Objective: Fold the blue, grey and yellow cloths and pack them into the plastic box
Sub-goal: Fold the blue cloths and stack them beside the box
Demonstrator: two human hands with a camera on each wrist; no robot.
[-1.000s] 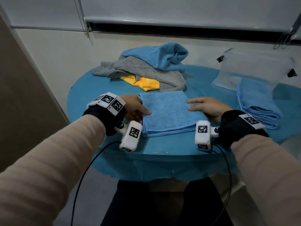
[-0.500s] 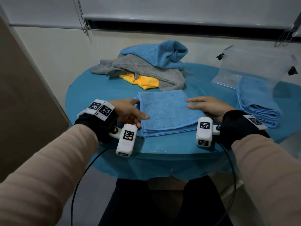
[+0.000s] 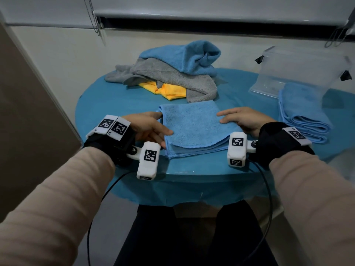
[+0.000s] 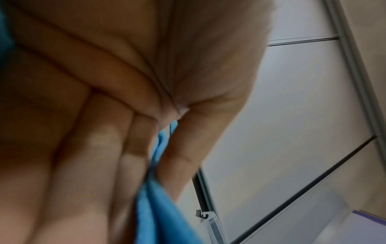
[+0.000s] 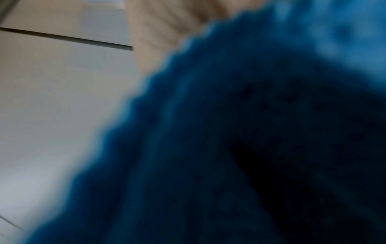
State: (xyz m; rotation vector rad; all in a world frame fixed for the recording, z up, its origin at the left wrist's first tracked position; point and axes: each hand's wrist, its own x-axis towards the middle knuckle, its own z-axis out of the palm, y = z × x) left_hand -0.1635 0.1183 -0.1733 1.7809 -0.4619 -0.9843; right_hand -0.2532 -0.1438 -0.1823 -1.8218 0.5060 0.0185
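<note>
Blue folded cloth (image 3: pixel 194 129) lies at table's (image 3: pixel 107 100) near edge; left hand (image 3: pixel 149 127) pinches its left edge, right hand (image 3: pixel 244 120) rests flat on right side. Plastic box (image 3: pixel 299 72) far right.

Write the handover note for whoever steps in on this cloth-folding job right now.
Left hand: grips the left edge of the folded blue cloth, thumb on top, fingers tucked into the fold.
Right hand: open, flat on the cloth's right edge.
Done: this cloth is folded on the round table; another folded blue cloth lies in front of the plastic box, not inside.
Left: pile at the back, crumpled blue cloth over grey cloth over yellow cloth, all unfolded; nothing visibly packed.
</note>
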